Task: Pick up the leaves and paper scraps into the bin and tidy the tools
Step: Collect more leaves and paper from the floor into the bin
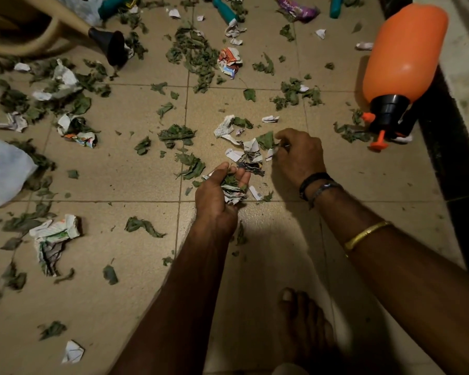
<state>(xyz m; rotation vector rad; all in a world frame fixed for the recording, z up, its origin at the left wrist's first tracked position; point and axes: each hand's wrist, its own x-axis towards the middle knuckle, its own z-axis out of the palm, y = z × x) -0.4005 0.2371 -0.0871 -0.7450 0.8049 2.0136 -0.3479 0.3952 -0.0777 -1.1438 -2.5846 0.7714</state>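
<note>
My left hand [220, 193] is cupped around a wad of leaves and paper [233, 189]. My right hand [299, 155], just right of it, pinches the scrap pile [251, 155] on the tiled floor [119, 163]. The orange sprayer [404, 55] lies on its side at far right.
</note>
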